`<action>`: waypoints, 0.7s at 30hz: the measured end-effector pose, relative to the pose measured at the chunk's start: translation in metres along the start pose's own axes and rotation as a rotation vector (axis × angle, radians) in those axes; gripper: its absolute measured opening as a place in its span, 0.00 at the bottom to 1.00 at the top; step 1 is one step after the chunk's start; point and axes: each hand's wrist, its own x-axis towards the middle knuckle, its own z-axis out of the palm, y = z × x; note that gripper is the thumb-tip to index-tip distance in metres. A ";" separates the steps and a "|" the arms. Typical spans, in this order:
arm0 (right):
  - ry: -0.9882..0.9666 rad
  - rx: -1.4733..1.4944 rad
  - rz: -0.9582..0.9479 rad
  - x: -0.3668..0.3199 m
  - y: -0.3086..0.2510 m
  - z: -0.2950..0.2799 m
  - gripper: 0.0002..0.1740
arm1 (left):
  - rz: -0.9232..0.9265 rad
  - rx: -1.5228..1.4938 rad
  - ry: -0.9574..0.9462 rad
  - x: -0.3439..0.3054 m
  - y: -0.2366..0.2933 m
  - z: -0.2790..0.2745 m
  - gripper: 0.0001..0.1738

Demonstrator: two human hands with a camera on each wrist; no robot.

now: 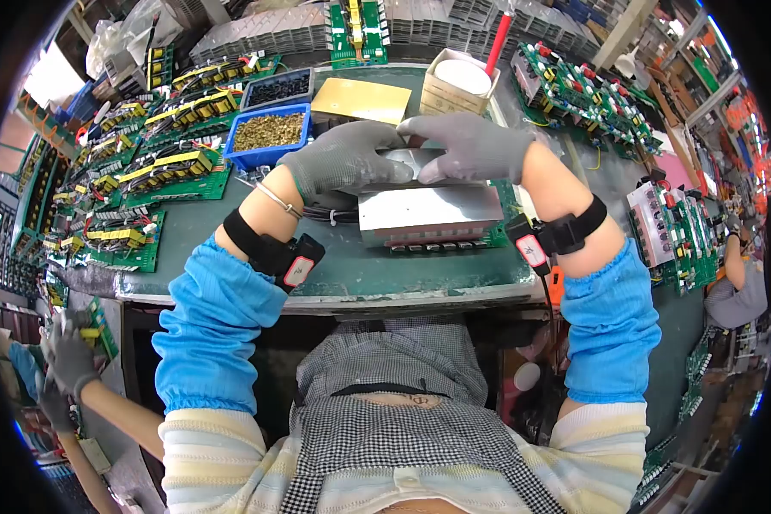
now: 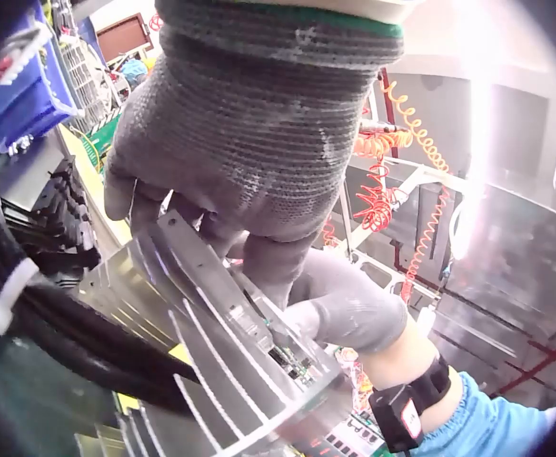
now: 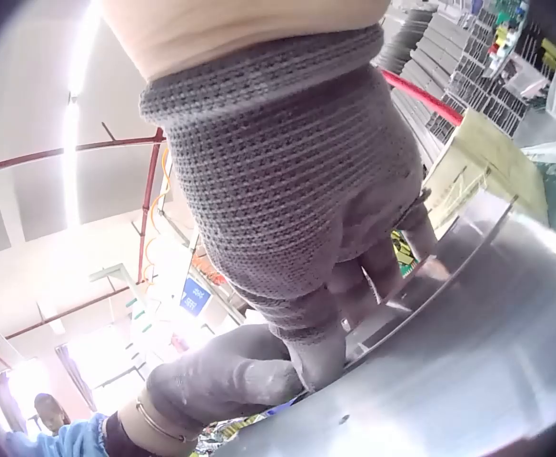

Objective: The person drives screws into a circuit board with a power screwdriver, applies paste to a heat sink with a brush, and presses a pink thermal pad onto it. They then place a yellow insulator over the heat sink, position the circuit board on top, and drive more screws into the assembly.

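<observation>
A finned aluminium heat sink (image 1: 428, 207) lies in front of the person, its flat silvery face up and a green circuit board (image 1: 495, 233) showing at its right and front edges. My left hand (image 1: 347, 158), in a grey glove, grips its far left part; in the left wrist view the fingers bend over the metal fins (image 2: 223, 371). From the other side my right hand (image 1: 475, 147), gloved too, holds the far edge, and the right wrist view has its fingers curled at the plate rim. The fingertips of both hands meet in the middle; what lies under them is partly hidden.
A blue bin (image 1: 270, 137) of small brass-coloured parts and a bin of black parts (image 1: 277, 89) stand behind the left hand. A box with a white round top (image 1: 461, 77) stands behind the right. Circuit boards (image 1: 180, 171) line the left; more boards (image 1: 587, 98) lie right.
</observation>
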 end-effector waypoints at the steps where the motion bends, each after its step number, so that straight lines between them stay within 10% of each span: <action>1: -0.036 -0.055 0.013 0.004 -0.002 0.000 0.39 | -0.004 0.001 -0.002 -0.002 -0.001 -0.002 0.28; 12: 0.072 0.006 0.173 -0.056 0.025 -0.013 0.38 | -0.003 0.105 0.088 -0.024 -0.011 -0.032 0.17; 15: 0.182 -0.033 0.103 -0.063 0.033 -0.010 0.39 | -0.165 0.048 0.301 -0.016 0.000 -0.055 0.27; 16: 0.230 -0.033 0.056 -0.065 0.036 -0.009 0.40 | 0.096 0.386 0.403 0.000 -0.012 -0.068 0.33; 21: 0.275 -0.104 0.003 -0.068 0.027 -0.011 0.40 | -0.026 0.968 0.154 0.066 -0.009 -0.096 0.58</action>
